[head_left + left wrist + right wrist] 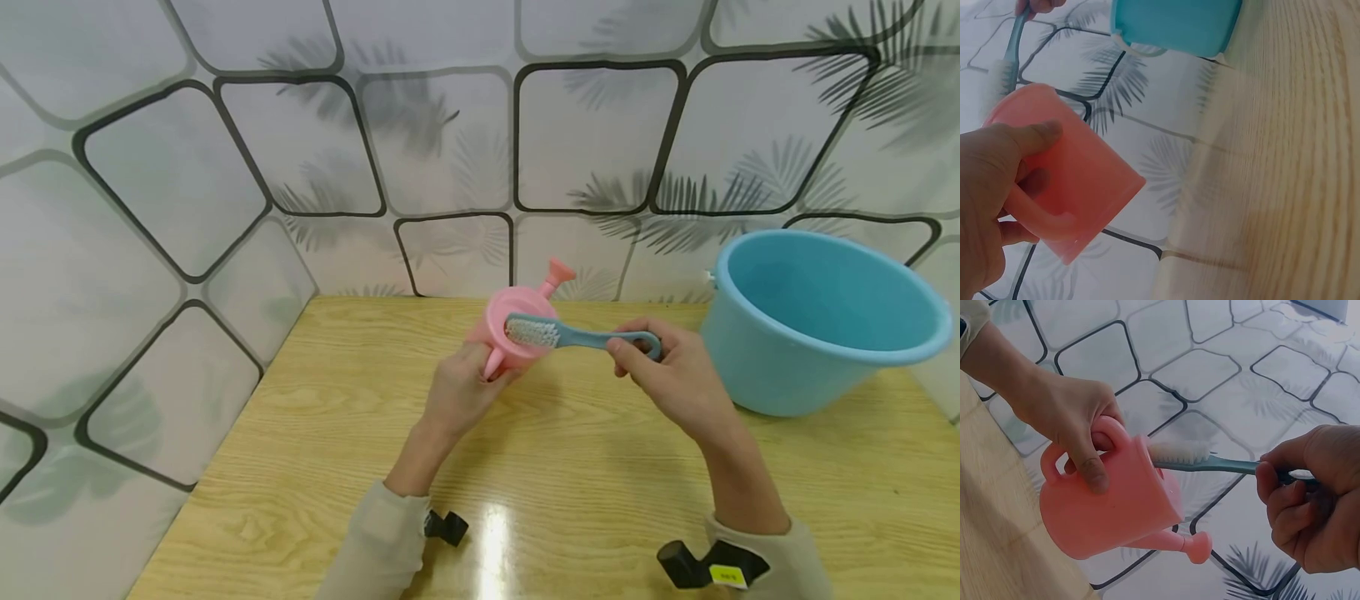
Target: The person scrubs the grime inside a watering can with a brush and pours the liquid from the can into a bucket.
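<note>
Sleeves [378,542]: two pale cuffs reach in from the lower edge, each bearing a black wrist camera [682,565], apparently fixed there to look along the hand.
Left hand [461,387]: fingers curled at the handle [493,363] of the pink watering can [1110,509], thumb laid along its side; gripping both likely stops the can from turning.
Right hand [678,375]: thumb and fingers pinch the looped end of the blue scrub brush [581,337], well back from its white bristles [532,332], which probably gives the head more reach.
Watering can: raised off the wood-grain table [300,400], tilted so that its mouth faces the brush, seemingly to give the bristles a way in; the spout [557,277] points away from the person, clear of both hands.
Scrub brush: head at the can's mouth, bristle side toward the person; whether it touches the inner wall, I cannot tell.
Bucket [787,367]: light blue, upright on the table beyond the right hand, near the wall; perhaps set aside to leave both forearms room.
Wall covering [438,133]: white, with dark rounded outlines and grey palm leaves, rising behind the table and along its left.
</note>
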`<state>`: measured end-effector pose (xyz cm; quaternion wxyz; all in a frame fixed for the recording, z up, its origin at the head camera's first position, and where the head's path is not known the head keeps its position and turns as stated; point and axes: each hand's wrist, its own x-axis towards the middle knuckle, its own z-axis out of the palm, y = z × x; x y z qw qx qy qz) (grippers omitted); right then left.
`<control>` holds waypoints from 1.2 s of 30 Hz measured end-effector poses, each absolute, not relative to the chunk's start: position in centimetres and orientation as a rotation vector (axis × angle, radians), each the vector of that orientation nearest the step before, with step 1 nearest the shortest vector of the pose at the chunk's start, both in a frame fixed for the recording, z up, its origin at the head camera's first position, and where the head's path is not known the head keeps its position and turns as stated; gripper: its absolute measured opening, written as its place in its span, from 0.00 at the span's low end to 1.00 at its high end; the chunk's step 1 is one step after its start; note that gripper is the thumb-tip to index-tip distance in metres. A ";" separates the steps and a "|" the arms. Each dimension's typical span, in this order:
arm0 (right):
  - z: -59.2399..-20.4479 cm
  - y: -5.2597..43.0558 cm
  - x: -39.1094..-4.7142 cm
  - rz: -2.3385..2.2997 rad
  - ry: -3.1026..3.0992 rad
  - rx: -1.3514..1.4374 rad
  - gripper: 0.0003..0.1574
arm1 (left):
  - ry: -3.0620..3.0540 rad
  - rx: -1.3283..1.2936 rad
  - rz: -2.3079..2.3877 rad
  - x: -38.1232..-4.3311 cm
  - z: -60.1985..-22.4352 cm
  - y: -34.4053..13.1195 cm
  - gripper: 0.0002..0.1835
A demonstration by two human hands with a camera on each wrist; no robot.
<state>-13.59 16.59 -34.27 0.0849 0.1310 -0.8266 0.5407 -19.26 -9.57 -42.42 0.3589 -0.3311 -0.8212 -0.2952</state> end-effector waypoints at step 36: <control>-33.8 15.1 -12.5 1.630 -2.109 0.408 0.11 | -1.999 -1.087 -0.585 -16.9 -41.3 -7.3 0.27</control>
